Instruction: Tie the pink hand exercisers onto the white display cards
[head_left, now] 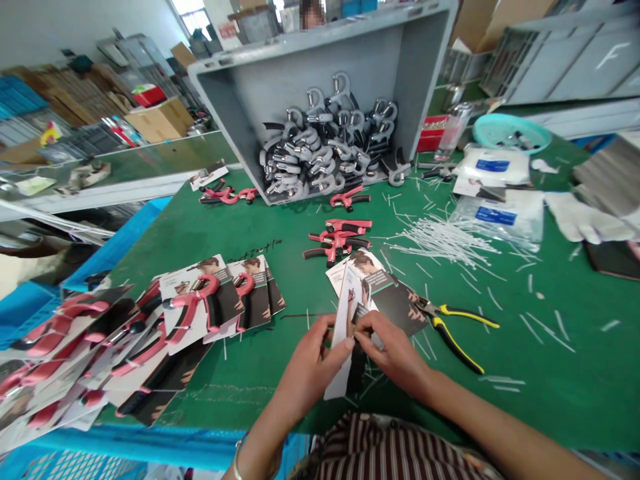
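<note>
My left hand (317, 357) is closed round the edge of a printed card (341, 327) standing nearly upright near the table's front. At the card's other side, my right hand (393, 350) has its fingers pinched together near its middle; whatever is between them is too small to make out. More printed cards (395, 303) lie flat just behind. Pliers with yellow and black handles (457, 323) rest right of my right hand. Beyond the cards is a small pile of red and black hand grips (340, 239). White plastic ties (445, 240) lie scattered to the right.
A grey crate (220, 113) tipped toward me holds many grey grips (320, 150). Cards with red grips (200, 303) are heaped at the left. Plastic bags (500, 217), a white glove (587, 220) and a turquoise plate (487, 140) lie right. A person's head shows behind the crate.
</note>
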`<state>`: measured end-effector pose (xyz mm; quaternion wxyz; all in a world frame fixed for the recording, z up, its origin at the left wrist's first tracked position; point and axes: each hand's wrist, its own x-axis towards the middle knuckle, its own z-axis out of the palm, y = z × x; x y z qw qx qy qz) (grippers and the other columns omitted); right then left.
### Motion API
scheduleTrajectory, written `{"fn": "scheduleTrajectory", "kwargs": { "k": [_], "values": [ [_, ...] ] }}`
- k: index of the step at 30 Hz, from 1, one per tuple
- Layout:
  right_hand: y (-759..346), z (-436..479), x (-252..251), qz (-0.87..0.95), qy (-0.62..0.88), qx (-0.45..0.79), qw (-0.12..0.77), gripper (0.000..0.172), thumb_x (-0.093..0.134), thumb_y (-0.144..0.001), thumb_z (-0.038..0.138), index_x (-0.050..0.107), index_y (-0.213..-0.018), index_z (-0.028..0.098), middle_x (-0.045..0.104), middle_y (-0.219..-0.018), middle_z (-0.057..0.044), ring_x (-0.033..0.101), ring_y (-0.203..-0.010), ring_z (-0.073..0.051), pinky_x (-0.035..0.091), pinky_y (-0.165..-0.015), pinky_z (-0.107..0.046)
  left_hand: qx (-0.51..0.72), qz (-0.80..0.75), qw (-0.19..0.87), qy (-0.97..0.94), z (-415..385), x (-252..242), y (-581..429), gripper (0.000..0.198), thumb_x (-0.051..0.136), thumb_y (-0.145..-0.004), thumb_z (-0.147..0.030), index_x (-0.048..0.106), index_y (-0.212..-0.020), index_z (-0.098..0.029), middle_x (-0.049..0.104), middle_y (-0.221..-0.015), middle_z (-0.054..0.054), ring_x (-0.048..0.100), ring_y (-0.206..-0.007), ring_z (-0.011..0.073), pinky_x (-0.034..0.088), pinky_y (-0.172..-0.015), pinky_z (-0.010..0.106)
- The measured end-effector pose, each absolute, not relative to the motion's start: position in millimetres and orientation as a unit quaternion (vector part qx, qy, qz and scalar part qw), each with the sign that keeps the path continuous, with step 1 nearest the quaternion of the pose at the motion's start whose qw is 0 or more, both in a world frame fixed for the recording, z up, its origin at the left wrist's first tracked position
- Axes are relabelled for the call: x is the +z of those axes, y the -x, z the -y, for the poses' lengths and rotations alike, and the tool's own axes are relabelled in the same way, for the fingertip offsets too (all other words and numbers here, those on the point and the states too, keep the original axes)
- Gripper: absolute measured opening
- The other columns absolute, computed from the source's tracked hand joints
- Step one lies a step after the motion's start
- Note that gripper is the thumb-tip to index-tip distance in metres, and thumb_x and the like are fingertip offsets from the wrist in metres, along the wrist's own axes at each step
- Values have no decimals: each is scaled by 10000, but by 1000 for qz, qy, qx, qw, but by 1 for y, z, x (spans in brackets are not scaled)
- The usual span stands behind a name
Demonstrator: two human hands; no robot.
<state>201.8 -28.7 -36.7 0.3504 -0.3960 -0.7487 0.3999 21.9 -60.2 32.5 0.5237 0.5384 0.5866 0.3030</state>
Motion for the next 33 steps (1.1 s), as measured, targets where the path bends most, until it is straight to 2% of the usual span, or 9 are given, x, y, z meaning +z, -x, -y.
{"fn": "scheduleTrajectory", "kwargs": {
  "k": [4, 7, 10, 15, 19, 22, 24, 29, 33],
  "values": [
    [-199, 20, -36, 744, 399, 418, 336, 52, 493, -953, 202, 507, -904, 208, 529, -851, -7, 508, -782, -154, 406, -738, -275, 310, -599, 485, -556, 50, 21, -9, 303, 562, -882, -338, 629, -1149, -210, 687, -1064, 44, 604, -931, 224, 438, -805, 277],
    [-210, 20, -33, 729, 406, 448, 320, 74, 490, -959, 218, 505, -887, 209, 532, -825, 1, 509, -759, -149, 405, -710, -266, 344, -612, 504, -502, 45, 5, 2, 311, 593, -853, -357, 658, -1107, -190, 703, -963, 38, 605, -848, 212, 444, -736, 265],
    [-231, 33, -26, 725, 415, 464, 295, 93, 480, -971, 246, 514, -892, 213, 550, -846, -4, 523, -782, -151, 417, -724, -265, 377, -612, 553, -420, 49, -9, 1, 337, 669, -787, -376, 678, -1055, -172, 710, -894, 33, 607, -753, 193, 443, -662, 251],
    [-265, 54, -20, 749, 415, 464, 228, 124, 442, -995, 286, 535, -941, 226, 591, -929, -27, 559, -864, -167, 453, -799, -286, 423, -558, 642, -312, 62, -22, -27, 344, 728, -738, -381, 670, -1002, -168, 735, -938, 49, 632, -726, 177, 460, -643, 242],
    [-299, 22, -32, 766, 487, 345, 240, 181, 498, -965, 300, 547, -1128, 237, 609, -1078, -66, 575, -980, -207, 458, -887, -344, 432, -547, 652, -298, 55, -25, -38, 357, 732, -752, -386, 655, -1022, -167, 740, -928, 53, 628, -678, 153, 466, -623, 233],
    [-333, -30, -45, 742, 587, 207, 249, 145, 485, -952, 287, 591, -1008, 205, 628, -1001, -81, 593, -933, -227, 471, -863, -364, 431, -553, 649, -296, 48, -20, -34, 407, 746, -744, -395, 651, -1064, -162, 743, -916, 62, 628, -638, 145, 467, -600, 229],
    [-351, -66, -51, 746, 616, 139, 211, 153, 467, -943, 260, 602, -962, 189, 634, -969, -92, 598, -921, -236, 476, -858, -368, 439, -535, 667, -275, 49, -16, -29, 468, 758, -736, -367, 635, -1142, -169, 739, -995, 81, 661, -698, 171, 495, -641, 252],
    [-353, -127, -54, 764, 619, 95, 152, 160, 489, -928, 241, 616, -991, 166, 621, -1031, -120, 597, -963, -245, 458, -872, -357, 495, -521, 665, -205, 62, -12, -21, 587, 820, -642, -265, 639, -1189, -155, 693, -1179, 114, 659, -1021, 262, 509, -854, 310],
    [-337, -155, -56, 765, 632, 84, 95, 159, 518, -924, 263, 626, -957, 152, 612, -1055, -147, 619, -857, -239, 454, -718, -321, 496, -545, 640, -217, 60, -13, -17, 494, 793, -697, -310, 654, -1145, -153, 716, -1124, 91, 665, -990, 239, 506, -849, 303]
  ]
}}
